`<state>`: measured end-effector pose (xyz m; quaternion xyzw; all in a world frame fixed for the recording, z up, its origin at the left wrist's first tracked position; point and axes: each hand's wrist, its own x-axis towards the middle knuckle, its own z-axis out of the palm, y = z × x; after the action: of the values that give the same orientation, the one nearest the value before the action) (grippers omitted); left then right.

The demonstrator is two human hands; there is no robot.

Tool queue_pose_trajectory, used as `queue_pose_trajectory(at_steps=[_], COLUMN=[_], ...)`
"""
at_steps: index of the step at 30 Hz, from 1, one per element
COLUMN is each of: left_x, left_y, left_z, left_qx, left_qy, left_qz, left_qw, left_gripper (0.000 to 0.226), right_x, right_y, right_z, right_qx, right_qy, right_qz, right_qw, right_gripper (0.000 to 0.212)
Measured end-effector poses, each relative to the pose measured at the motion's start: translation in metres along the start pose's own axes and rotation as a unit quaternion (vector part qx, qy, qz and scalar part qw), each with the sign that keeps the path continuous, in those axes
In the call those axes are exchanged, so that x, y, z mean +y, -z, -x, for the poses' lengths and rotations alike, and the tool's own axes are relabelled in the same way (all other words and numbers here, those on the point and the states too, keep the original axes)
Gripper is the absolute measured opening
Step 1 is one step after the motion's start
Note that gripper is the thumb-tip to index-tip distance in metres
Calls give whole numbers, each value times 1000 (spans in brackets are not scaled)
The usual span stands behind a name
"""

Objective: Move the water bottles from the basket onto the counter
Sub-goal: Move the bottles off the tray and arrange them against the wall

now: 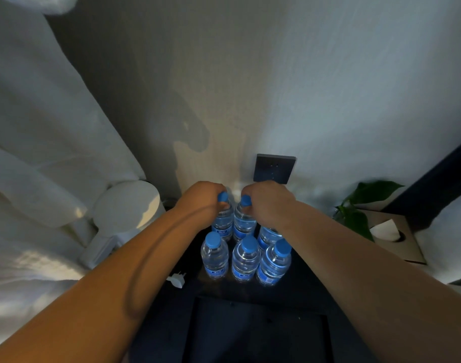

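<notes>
The left bottle [223, 220] and right bottle [243, 221] sit just below the dark wall plate [273, 169]. I cannot tell whether they touch the counter [305, 284]. The left hand [203, 197] and right hand [268, 200] are each curled around a neck under its blue cap. The bottles are full, so they look fairly heavy, with thin, squashy walls; the stiff neck seems the surest hold. The other bottles [246, 260] stand farther below the plate.
</notes>
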<state>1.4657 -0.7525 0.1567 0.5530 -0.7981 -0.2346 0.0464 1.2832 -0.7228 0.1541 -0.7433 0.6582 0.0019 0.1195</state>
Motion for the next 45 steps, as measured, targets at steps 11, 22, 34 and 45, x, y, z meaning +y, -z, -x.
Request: queue_pose_trajectory(at_steps=[11, 22, 34, 45], left_x=[1, -5, -8, -9], left_y=[-3, -4, -7, -6], left_z=[-4, -1, -3, -4], left_qx=[-5, 10, 16, 11], left_qy=[-4, -22, -30, -59], left_qz=[3, 27, 23, 0], left_qw=[1000, 999, 999, 998], left_gripper=[24, 16, 19, 20], right_x=[1, 8, 3, 5], right_y=[-1, -6, -9, -9], right_z=[-4, -4, -5, 1], right_qx=[19, 33, 47, 43], right_qy=[2, 59, 44, 47], right_qz=[48, 56, 55, 59], right_qw=[999, 996, 996, 996], right_gripper=[35, 27, 24, 24])
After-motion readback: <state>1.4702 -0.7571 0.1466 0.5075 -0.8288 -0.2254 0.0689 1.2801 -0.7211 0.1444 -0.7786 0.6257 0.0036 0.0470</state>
